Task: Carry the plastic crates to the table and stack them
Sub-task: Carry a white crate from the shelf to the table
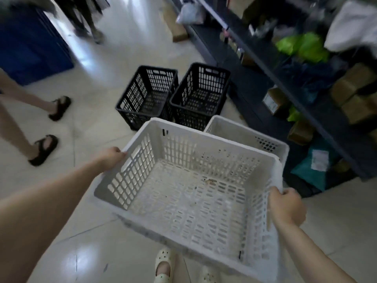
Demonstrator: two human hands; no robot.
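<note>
**White crate held between both hands, off the floor**

Below the hands, a cream clog (163, 264) stands on the pale tiled floor (87, 252). The white crate (204, 152) hangs between the two hands with its open top facing up and nothing inside. The left hand (111, 158) grips the rim of one end wall, its fingers curled over the edge. The right hand (285, 207) clasps the rim of the opposite end. The crate's long axis runs from hand to hand, slanting from far-left to near-right.

Just beyond the right hand's end of the held crate, a second white crate (244, 135) sits on the floor, partly hidden behind it. Farther out from both hands, two black crates (146, 97) (201, 94) stand upright side by side, touching or nearly so. Dark shelving (255, 64) with boxes and bags runs past the right hand's side. Out beyond the left hand are another person's legs in black sandals (43, 149).
</note>
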